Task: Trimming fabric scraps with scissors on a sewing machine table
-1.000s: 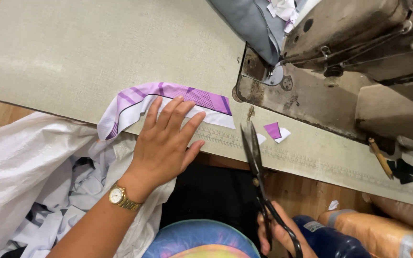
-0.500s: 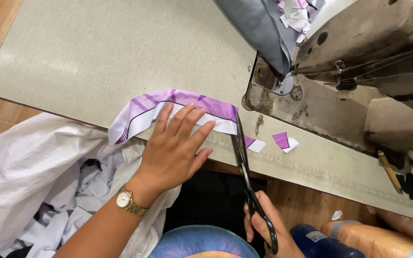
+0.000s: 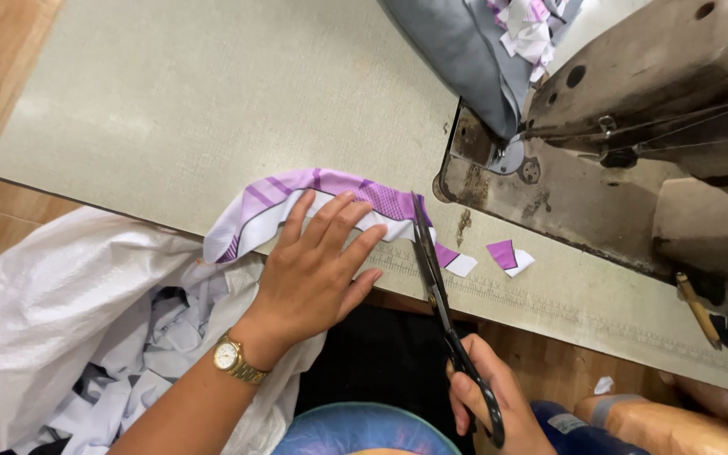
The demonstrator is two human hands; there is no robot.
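Note:
My left hand (image 3: pixel 318 270), with a gold watch on the wrist, lies flat with fingers spread on a curved purple-and-white fabric piece (image 3: pixel 313 190) at the table's near edge. My right hand (image 3: pixel 490 404) grips the handles of long black scissors (image 3: pixel 436 278). The blades point away from me and meet the right end of the fabric piece. Two small purple-and-white offcuts (image 3: pixel 507 255) lie on the table just right of the blades.
A worn sewing machine (image 3: pixel 634 152) fills the upper right, with grey cloth (image 3: pixel 465 59) and scraps behind it. The pale green table (image 3: pixel 212 101) stretches left. A white sack of fabric pieces (image 3: pixel 69 329) hangs below the table edge. A pencil (image 3: pixel 698 310) lies at far right.
The scissors have moved left from beside the machine to the right end of the fabric piece. My left hand has stayed pressed on the fabric.

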